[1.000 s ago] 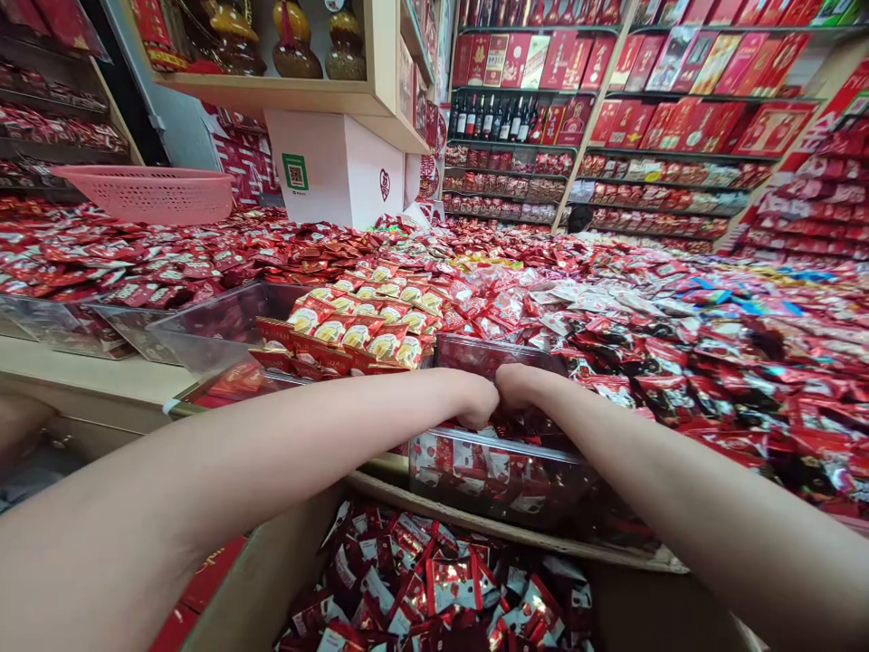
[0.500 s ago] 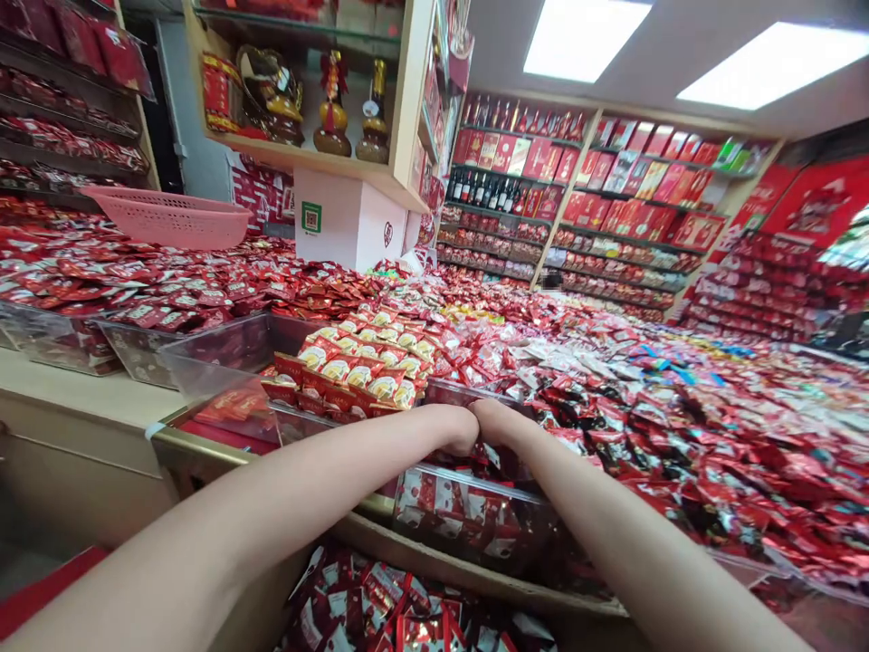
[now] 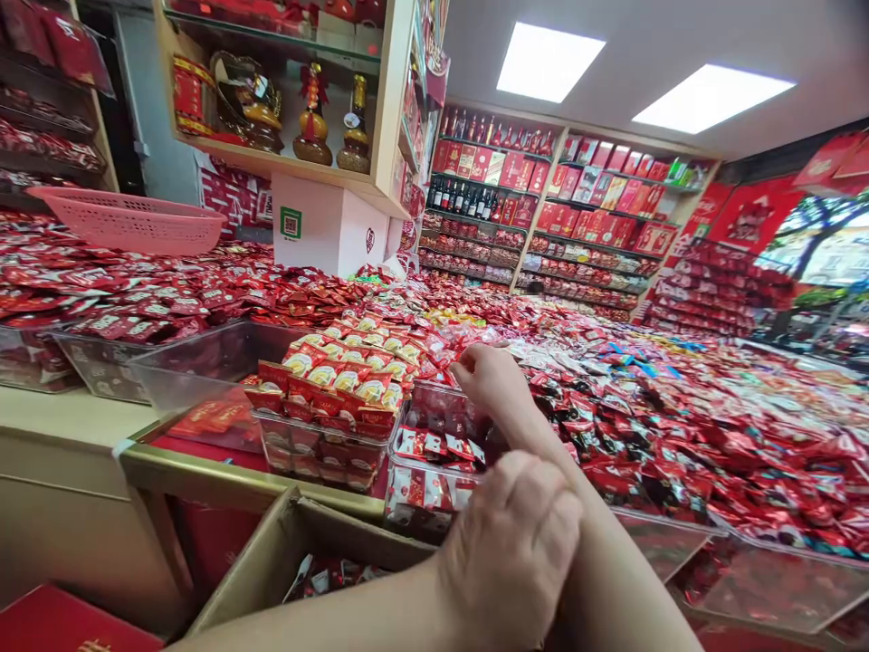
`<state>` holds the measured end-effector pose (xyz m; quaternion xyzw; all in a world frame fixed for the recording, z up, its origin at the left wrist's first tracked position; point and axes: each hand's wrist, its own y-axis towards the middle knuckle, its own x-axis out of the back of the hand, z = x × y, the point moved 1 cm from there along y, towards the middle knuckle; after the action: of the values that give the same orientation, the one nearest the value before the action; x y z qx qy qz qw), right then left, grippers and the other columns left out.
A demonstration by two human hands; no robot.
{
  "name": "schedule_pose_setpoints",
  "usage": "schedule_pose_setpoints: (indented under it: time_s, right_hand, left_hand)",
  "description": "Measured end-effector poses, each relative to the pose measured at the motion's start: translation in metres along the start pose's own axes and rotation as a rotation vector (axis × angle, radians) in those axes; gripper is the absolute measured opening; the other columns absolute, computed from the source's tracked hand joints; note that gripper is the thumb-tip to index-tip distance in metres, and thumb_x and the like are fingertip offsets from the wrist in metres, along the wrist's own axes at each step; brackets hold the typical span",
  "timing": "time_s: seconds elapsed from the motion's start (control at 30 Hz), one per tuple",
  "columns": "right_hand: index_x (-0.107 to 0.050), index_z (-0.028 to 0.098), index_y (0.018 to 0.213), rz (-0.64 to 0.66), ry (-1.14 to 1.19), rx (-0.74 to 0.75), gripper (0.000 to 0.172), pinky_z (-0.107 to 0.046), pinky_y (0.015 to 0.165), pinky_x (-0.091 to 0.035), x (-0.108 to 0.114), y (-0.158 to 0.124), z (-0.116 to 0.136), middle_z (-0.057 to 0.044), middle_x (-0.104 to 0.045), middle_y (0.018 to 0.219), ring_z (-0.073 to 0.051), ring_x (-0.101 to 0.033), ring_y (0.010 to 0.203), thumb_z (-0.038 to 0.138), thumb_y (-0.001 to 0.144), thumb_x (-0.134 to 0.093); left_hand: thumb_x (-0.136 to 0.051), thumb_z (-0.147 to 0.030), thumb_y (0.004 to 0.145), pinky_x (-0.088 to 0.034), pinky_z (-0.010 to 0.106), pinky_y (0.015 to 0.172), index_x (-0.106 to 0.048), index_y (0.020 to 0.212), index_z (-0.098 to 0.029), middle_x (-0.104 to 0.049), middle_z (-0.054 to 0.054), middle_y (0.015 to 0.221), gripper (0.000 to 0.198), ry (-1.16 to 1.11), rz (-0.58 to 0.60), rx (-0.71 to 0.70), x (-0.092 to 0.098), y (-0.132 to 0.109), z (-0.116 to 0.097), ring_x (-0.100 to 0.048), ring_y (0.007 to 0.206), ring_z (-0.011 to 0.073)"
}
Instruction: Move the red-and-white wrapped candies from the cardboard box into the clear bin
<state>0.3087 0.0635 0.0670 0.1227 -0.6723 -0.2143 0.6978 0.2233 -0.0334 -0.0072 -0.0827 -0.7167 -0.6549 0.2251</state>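
Observation:
My right hand reaches over the clear bin of red-and-white candy packets, near its back edge. Its thumb stands apart from the bent fingers, and nothing shows in it. Nearer to me, my left hand is curled against my right forearm, knuckles up. Its fingertips are tucked out of sight, so anything in them is hidden. Left of the bin stands another clear bin heaped with red-and-gold packets. An open cardboard box below the counter edge holds more red-and-white packets, partly covered by my left arm.
To the left is a mostly bare clear bin with a few red packets inside. A pink basket rests on the candy heaps. Mounds of wrapped candy spread rightwards. A shelf cabinet juts out above the counter.
Both hands were together inside the bin; they have come out and apart. My right hand has risen towards the back, while my left has drawn back to my right forearm.

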Motion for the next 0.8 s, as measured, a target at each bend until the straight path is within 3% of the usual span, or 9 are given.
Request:
schedule_pose_setpoints:
  time_s: [0.13, 0.2, 0.3, 0.43, 0.5, 0.63, 0.8]
  right_hand:
    - [-0.06, 0.016, 0.077, -0.064, -0.009, -0.058, 0.024, -0.028, 0.058, -0.039, -0.002, -0.007, 0.004, -0.01, -0.065, 0.078, -0.022, -0.059, 0.075, 0.029, 0.078, -0.04]
    - [-0.06, 0.017, 0.075, -0.085, -0.014, -0.075, 0.023, -0.028, 0.057, -0.04, 0.0, -0.01, 0.005, -0.009, -0.065, 0.076, -0.022, -0.059, 0.073, 0.029, 0.078, -0.04]
    - [-0.06, 0.017, 0.077, -0.121, -0.022, -0.11, 0.024, -0.029, 0.059, -0.041, 0.003, -0.014, 0.006, -0.01, -0.065, 0.077, -0.022, -0.059, 0.074, 0.027, 0.078, -0.039]
    - [-0.061, 0.017, 0.079, -0.145, -0.024, -0.146, 0.025, -0.03, 0.06, -0.041, 0.003, -0.019, 0.01, -0.01, -0.065, 0.079, -0.023, -0.059, 0.075, 0.027, 0.078, -0.038]
    - [-0.061, 0.017, 0.078, -0.137, -0.019, -0.152, 0.025, -0.03, 0.059, -0.042, 0.002, -0.021, 0.012, -0.011, -0.065, 0.077, -0.023, -0.059, 0.074, 0.028, 0.078, -0.039]
    - [-0.063, 0.016, 0.078, -0.157, -0.018, -0.151, 0.027, -0.031, 0.059, -0.042, 0.002, -0.025, 0.013, -0.012, -0.065, 0.075, -0.022, -0.059, 0.071, 0.028, 0.077, -0.039]
    - [-0.064, 0.013, 0.076, -0.235, -0.05, -0.154, 0.029, -0.031, 0.054, -0.04, -0.004, -0.037, 0.015, -0.012, -0.064, 0.07, -0.022, -0.059, 0.065, 0.029, 0.076, -0.04]
  left_hand:
    - [-0.041, -0.012, 0.079, -0.045, 0.021, 0.076, -0.053, 0.08, -0.015, -0.055, 0.003, 0.079, 0.012, -0.135, -0.017, -0.244, -0.002, -0.019, -0.012, -0.049, 0.081, 0.0124]
    - [-0.046, -0.023, 0.079, -0.045, 0.026, 0.079, -0.053, 0.088, -0.013, -0.056, 0.006, 0.087, 0.015, -0.116, -0.022, -0.158, 0.006, -0.021, -0.011, -0.049, 0.086, 0.0154]
    - [-0.053, -0.036, 0.074, -0.042, 0.035, 0.087, -0.05, 0.098, -0.008, -0.053, 0.013, 0.102, 0.037, -0.073, 0.036, 0.046, 0.014, -0.024, -0.009, -0.044, 0.1, 0.023]
    - [-0.05, -0.017, 0.076, -0.045, 0.026, 0.08, -0.053, 0.083, -0.014, -0.057, 0.004, 0.084, 0.008, -0.203, 0.07, -0.058, 0.014, -0.037, -0.016, -0.05, 0.087, 0.015]
    - [-0.05, -0.017, 0.077, -0.045, 0.027, 0.081, -0.053, 0.086, -0.014, -0.057, 0.004, 0.085, 0.011, -0.18, 0.06, -0.024, 0.014, -0.042, -0.017, -0.05, 0.087, 0.0146]
    - [-0.051, -0.041, 0.076, -0.038, 0.035, 0.093, -0.047, 0.106, -0.009, -0.051, 0.012, 0.107, 0.044, -0.081, 0.097, 0.115, 0.019, -0.049, -0.021, -0.041, 0.107, 0.0217]
    - [-0.049, -0.025, 0.079, -0.038, 0.027, 0.089, -0.052, 0.097, -0.017, -0.055, 0.001, 0.103, 0.02, -0.163, 0.211, 0.097, 0.02, -0.065, -0.028, -0.045, 0.101, 0.0152]
